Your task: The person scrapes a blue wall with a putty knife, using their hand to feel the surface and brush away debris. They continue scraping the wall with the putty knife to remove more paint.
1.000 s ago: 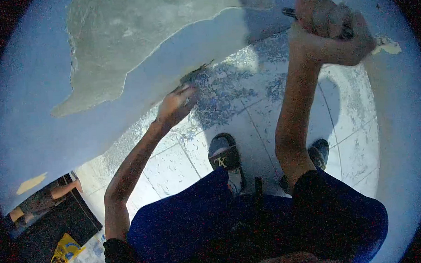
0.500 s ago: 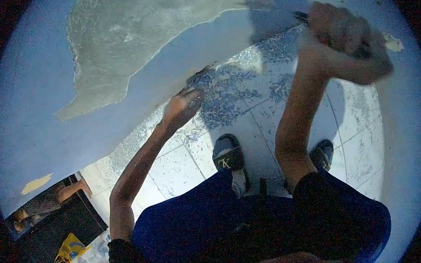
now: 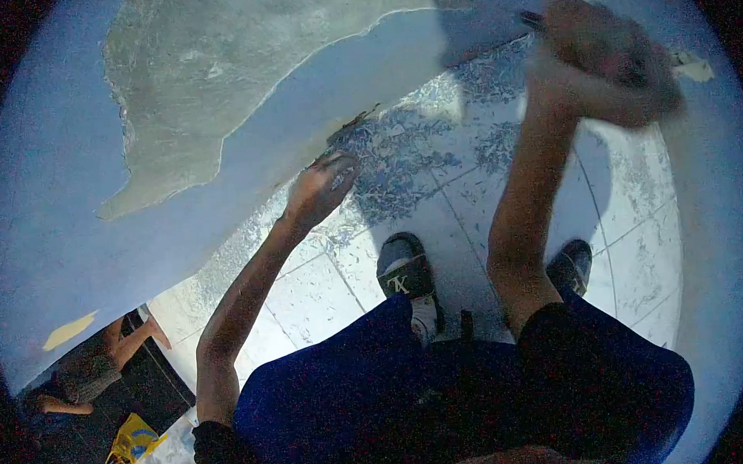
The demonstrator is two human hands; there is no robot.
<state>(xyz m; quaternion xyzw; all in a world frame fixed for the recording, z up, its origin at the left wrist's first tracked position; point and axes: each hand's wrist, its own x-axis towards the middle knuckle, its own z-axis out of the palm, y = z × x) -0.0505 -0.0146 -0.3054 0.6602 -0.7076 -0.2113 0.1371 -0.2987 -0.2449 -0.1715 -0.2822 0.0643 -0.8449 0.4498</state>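
My right hand (image 3: 611, 64) is raised at the upper right, its fingers closed around a dark, slim tool (image 3: 532, 20). Only the tool's dark end shows past the fist, and motion blur hides its kind. Left of it is the blue painted wall (image 3: 299, 126), where a large grey bare patch (image 3: 204, 81) has a ragged paint edge. My left hand (image 3: 323, 188) hangs low beside the foot of the wall with loosely curled fingers, and nothing shows in it. Blue paint flakes (image 3: 401, 159) are scattered over the floor beyond that hand.
Pale floor tiles (image 3: 307, 290) lie under my sandalled feet (image 3: 404, 268). At the lower left, another person's bare leg (image 3: 138, 341) rests over a black surface (image 3: 157, 382), near a yellow bag (image 3: 132, 439). A pale chipped spot (image 3: 692, 66) marks the blue surface at right.
My right hand has shifted slightly upward and left with the tool, still blurred. My left hand has hardly moved. The other person at lower left has changed posture.
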